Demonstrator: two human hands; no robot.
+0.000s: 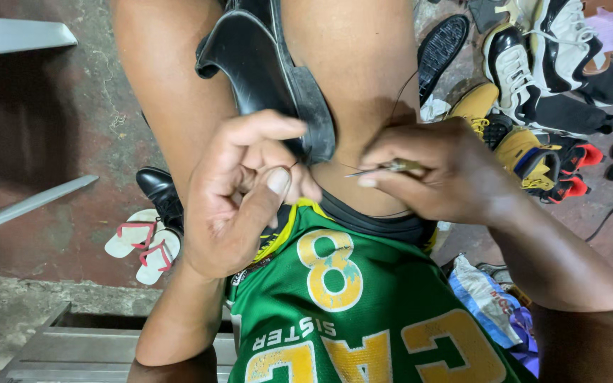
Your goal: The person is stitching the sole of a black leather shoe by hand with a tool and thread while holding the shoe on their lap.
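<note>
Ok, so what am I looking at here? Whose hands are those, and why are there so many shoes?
There is one picture, taken by a camera worn on a person's head, looking down at their own lap and hands. No machine, just two bare hands. The person sits in a green jersey with yellow print. Clamped between their knees is a black shoe, sole side showing. The left hand pinches at the shoe's edge, apparently holding a thin thread. The right hand holds a slim pointed metal tool, like an awl or big needle, aimed at that edge. On the floor to the right lies a pile of shoes: white and black sneakers, yellow boots, red and black ones. On the left lie a pair of flip-flops and another black shoe.
</note>
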